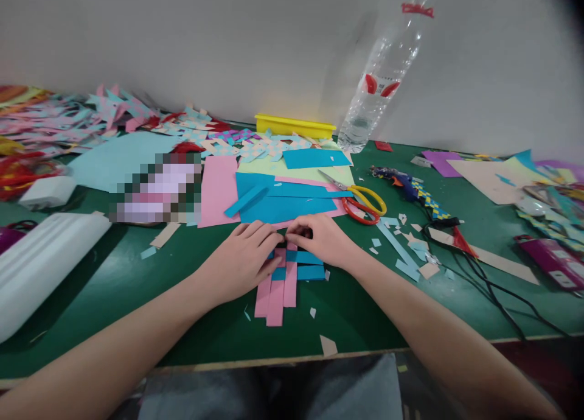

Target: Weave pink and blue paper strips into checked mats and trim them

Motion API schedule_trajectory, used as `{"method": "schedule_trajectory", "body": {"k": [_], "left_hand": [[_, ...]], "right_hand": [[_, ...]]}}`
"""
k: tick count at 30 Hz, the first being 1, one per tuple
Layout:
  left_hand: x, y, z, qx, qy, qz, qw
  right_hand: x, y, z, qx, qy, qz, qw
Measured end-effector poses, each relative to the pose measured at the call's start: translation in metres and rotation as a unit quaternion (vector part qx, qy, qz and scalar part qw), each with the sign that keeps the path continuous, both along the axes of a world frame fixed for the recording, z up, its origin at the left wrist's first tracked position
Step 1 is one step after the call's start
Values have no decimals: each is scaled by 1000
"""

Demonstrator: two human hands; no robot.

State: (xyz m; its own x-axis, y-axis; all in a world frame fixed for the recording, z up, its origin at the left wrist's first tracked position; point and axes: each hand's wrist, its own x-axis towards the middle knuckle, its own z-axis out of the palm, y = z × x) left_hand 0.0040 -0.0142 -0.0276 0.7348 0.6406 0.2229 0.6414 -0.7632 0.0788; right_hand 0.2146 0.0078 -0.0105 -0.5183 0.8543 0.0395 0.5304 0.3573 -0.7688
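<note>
A small weave of pink strips (275,295) and blue strips (311,272) lies on the green table in front of me. My left hand (249,259) rests over its upper left part, fingers bent, fingertips at the top of the pink strips. My right hand (319,240) is at the upper right, thumb and index finger pinched together at the top end of a pink strip. The two hands nearly touch. Their fingers hide the top edge of the weave. Behind them lie blue paper sheets (287,207) and a pink sheet (218,189).
Scissors (365,202) with yellow and red handles lie behind my right hand. A clear bottle (383,73) leans against the wall. Paper scraps and black cables (490,286) are at the right. A white roll (50,268) and a pixelated object (157,192) are at the left.
</note>
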Motion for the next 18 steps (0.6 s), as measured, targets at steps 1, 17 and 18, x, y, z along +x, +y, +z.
{"method": "schedule_trajectory", "body": {"k": [1,17,18], "left_hand": [[0,1,0,-5,-1,4,1000],[2,-3,-1,26,-11,42,999],[3,-3,-1,27,-10,45,999]], "right_hand": [[-1,0,1,-2,4,4,1000],[-1,-12,8,37,-17,30,999],[0,-12,8,38,-20,30,999]]}}
